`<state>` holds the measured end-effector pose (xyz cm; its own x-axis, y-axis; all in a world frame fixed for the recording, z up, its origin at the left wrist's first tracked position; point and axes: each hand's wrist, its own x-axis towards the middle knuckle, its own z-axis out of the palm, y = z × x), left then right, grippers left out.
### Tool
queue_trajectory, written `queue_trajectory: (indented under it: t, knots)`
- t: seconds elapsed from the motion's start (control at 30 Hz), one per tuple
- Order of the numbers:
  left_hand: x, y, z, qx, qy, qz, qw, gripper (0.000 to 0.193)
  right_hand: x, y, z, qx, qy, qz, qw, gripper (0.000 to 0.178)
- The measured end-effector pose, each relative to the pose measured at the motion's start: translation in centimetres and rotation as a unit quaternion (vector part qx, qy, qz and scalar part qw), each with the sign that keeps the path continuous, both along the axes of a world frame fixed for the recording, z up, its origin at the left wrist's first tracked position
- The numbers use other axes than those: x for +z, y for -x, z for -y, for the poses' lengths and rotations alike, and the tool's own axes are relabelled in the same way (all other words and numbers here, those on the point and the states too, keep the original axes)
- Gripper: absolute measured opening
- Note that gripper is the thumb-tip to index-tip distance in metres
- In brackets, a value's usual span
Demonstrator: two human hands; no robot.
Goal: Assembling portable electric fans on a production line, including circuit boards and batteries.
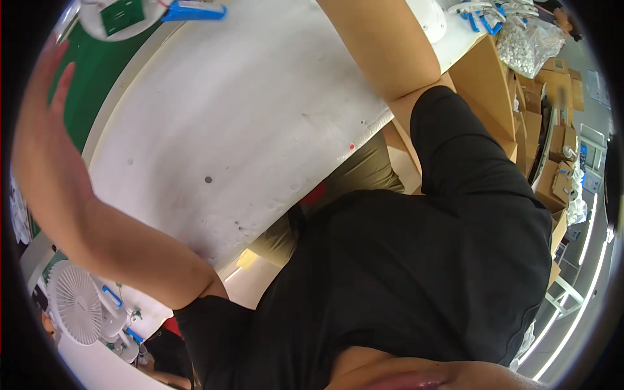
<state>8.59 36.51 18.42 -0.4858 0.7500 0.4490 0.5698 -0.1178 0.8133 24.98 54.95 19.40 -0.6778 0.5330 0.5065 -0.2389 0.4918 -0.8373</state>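
Note:
My left hand (51,133) is raised at the left edge of the view, above a green surface (97,84) beside the white table. Its visible fingers are stretched out and apart, with nothing seen in them. Past those fingertips, at the top, a white round part (146,23) carries a green circuit board (123,16). A blue object (195,10), its kind unclear, lies right beside that part. My right forearm (374,39) reaches over the table and out through the top edge, so the right hand is out of sight.
The white table (260,84) curves across the view. A white rounded object (430,19), blue-handled tools (480,19) and a clear bag of small white parts (526,49) sit at the far right. Cardboard boxes (484,91) stand right; a white fan (75,302) is lower left, near another person's arm (166,377).

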Motion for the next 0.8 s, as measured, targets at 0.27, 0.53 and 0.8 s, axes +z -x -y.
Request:
queue_trajectory:
  t: [0.27,0.53,0.8]
  knots:
    - [2.2,-8.9,-4.3,0.162,0.071,-0.099,0.979,0.050,1.9,0.3,-1.2,0.151,0.273,0.081,0.947,0.020]
    - [2.9,-9.3,-3.5,0.158,0.028,0.000,0.987,0.043,3.5,-0.2,-0.4,0.141,0.256,0.104,0.951,0.016]
    - [1.1,-8.5,-3.4,0.153,-0.160,0.176,0.959,0.014,3.2,-0.4,0.7,0.084,0.074,0.108,0.988,0.023]
